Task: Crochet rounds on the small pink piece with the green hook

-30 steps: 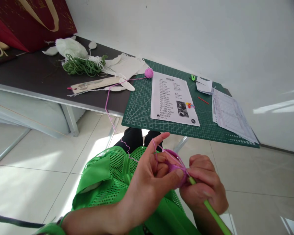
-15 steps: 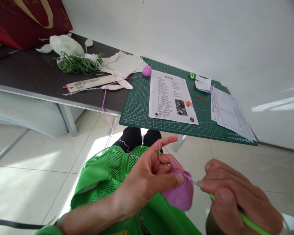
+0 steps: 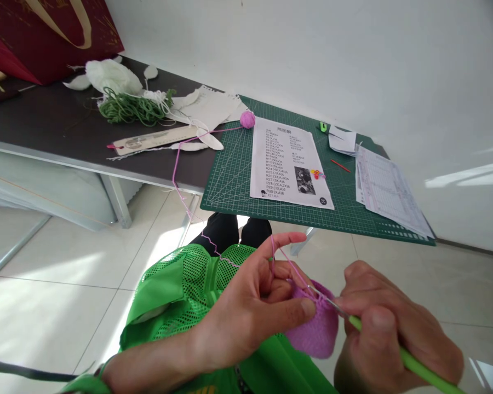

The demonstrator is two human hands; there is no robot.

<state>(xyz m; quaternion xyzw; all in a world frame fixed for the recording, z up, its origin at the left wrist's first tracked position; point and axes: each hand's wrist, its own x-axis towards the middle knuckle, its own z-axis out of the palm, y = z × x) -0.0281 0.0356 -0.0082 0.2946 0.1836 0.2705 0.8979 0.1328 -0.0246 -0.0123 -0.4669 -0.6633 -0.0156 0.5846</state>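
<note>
My left hand [image 3: 267, 295] pinches the rim of a pink crocheted piece [image 3: 315, 334] between thumb and fingers. Its index finger stretches out, with the pink yarn [image 3: 290, 260] looped over it and running down to the rim. My right hand [image 3: 394, 323] grips a crochet hook [image 3: 419, 369] by its green handle. The hook's metal shaft lies across the rim of the piece, its tip near my left fingertips. From the left hand, the yarn trails over my lap and up to a small pink yarn ball [image 3: 247, 119] on the table.
A printed pattern sheet [image 3: 279, 158] lies on the green cutting mat [image 3: 225, 186]. Loose papers [image 3: 390, 189], a red stick [image 3: 340, 166] and a green clip [image 3: 323, 126] are to its right. Green yarn [image 3: 127, 106], a ruler [image 3: 152, 139] and a red bag [image 3: 45, 33] occupy the dark table.
Both the left hand and the crocheted piece have shifted slightly right and down. The hook's tip now shows further left, past the rim and close to the yarn.
</note>
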